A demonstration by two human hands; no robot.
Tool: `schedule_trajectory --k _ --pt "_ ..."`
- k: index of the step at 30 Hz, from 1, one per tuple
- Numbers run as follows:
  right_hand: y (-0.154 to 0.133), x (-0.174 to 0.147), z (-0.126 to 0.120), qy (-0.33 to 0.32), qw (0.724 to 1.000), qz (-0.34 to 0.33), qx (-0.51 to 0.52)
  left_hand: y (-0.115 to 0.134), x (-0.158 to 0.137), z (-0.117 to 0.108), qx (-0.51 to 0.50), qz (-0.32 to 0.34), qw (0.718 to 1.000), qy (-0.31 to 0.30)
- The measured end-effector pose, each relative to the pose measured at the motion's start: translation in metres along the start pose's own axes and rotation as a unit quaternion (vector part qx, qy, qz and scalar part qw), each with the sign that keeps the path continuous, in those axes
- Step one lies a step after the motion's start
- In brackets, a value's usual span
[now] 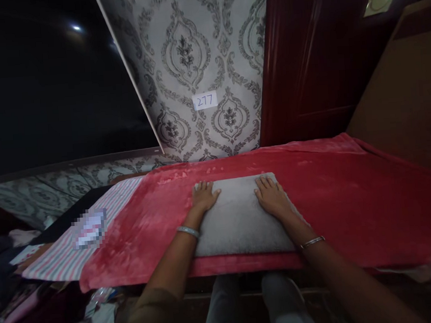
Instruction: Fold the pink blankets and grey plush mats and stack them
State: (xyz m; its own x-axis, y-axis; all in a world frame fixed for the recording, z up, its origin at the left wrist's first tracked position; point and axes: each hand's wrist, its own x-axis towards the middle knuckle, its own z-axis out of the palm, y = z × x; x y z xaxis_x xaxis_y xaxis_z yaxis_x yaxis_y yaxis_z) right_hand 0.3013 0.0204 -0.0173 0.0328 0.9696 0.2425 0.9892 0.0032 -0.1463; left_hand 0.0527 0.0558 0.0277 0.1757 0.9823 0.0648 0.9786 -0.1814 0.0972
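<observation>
Closest to us, two legs in grey trousers point(222, 308) stand just this side of the grey, rectangular, short-pile plush cloth point(238, 224). And there's the cloth itself, lying flat near the front edge of a wide red plush blanket point(358, 196) that runs out on both sides of it! In come the forearms, a pale band point(188, 231) on the left wrist, a slim silver bangle point(312, 242) on the right. Left hand point(204, 196) palm down on the grey cloth's far left corner, its grip spread, thumb out wide; right hand point(271, 195) flat at the far right corner, grip spread too, thumb angled inward. Off to the left of the grey cloth, a pastel-striped fabric point(62, 260). Beyond it, grey-and-white damask wallpaper point(185, 50) bearing a white paper label point(205, 100) reading 277, a big glossy black screen point(47, 84) beyond to its left, and dark red wood panelling point(304, 52) beyond to its right.
</observation>
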Motion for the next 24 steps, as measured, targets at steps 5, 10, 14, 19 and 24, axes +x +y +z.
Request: schedule_trajectory --k 5,10,14,19,24 --pt "-0.002 -0.003 -0.007 -0.012 1.0 0.008 0.006 -0.026 -0.002 -0.004 -0.012 -0.026 1.0 -0.01" --pt "-0.002 -0.002 -0.014 -0.029 0.999 0.012 0.016 -0.02 -0.013 -0.016 -0.001 -0.028 1.0 0.004" --pt "-0.004 0.001 -0.026 -0.061 0.998 0.02 0.025 0.005 -0.037 -0.026 0.014 0.011 1.0 0.015" --pt "-0.018 -0.031 -0.033 -0.087 0.996 -0.009 0.032 0.046 -0.085 -0.005 0.016 0.125 0.992 -0.002" --pt "-0.032 -0.072 -0.022 -0.043 0.998 -0.046 0.03 0.063 -0.11 0.023 0.038 0.155 0.987 0.013"
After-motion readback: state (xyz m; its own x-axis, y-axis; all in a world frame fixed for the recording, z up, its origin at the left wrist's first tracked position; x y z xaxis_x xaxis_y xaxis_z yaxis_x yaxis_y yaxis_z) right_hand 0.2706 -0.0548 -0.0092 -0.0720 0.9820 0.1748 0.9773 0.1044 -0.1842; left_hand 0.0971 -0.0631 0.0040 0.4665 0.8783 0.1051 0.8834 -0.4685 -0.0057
